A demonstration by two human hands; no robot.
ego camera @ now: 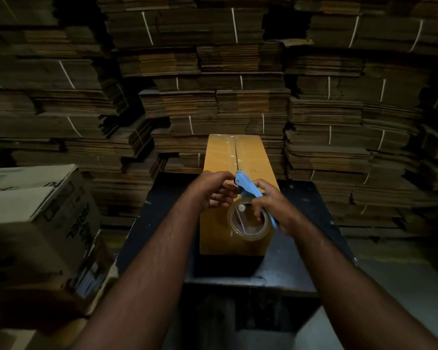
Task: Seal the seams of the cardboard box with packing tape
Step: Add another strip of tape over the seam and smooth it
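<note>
A: What have the hands got?

B: The right hand (272, 205) grips the blue plastic tape dispenser (253, 192), fingers curled through the roll of clear packing tape (248, 221) it carries. The left hand (214, 189) pinches at the dispenser's front end, just by the cutter; I'd guess it is after the loose tape end, though the tape itself is too clear to make out there.

A: How will that handle?

B: Light, I'd judge, and rigid enough to steer one-handed. The film is thin, sticky and prone to folding on itself, so hold the free end flat by its edges and keep fingers off the toothed blade.

A: And the box?

B: The long yellow-brown cardboard box (238, 157) lies directly under both hands on the dark bench (301, 238), running away from the person. Its centre seam shows glossy tape at the far end. Stiff walls, but the flaps probably give if pressed hard along the gap.

A: Beyond that?

B: A printed carton (43, 218) to the left, and bundled flat cardboard stacks (213, 102) behind.
</note>
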